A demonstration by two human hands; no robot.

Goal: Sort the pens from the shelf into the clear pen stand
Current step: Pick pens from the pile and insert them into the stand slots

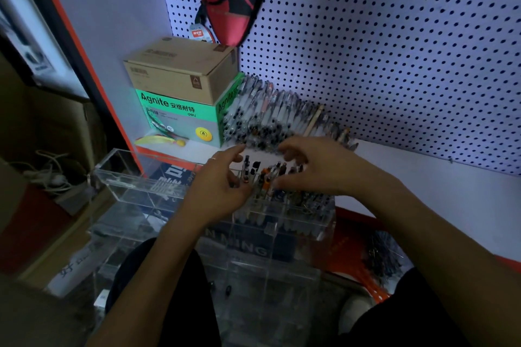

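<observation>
Both hands over the clear acrylic pen stand. Left hand fingers loosely curled, touching upright pens in the stand's compartment; actual grasp unclear. Right hand curled above the same pens, holding nothing visible. Behind, one long pile of loose pens on the white shelf; too many to count. Two stacked boxes at left.

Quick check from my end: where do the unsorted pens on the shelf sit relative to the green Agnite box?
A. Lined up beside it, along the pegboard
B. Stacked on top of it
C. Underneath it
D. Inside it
A: the row of pens lies on the shelf against the pegboard, starting beside the green Agnite box, which carries only a cardboard box.
</observation>
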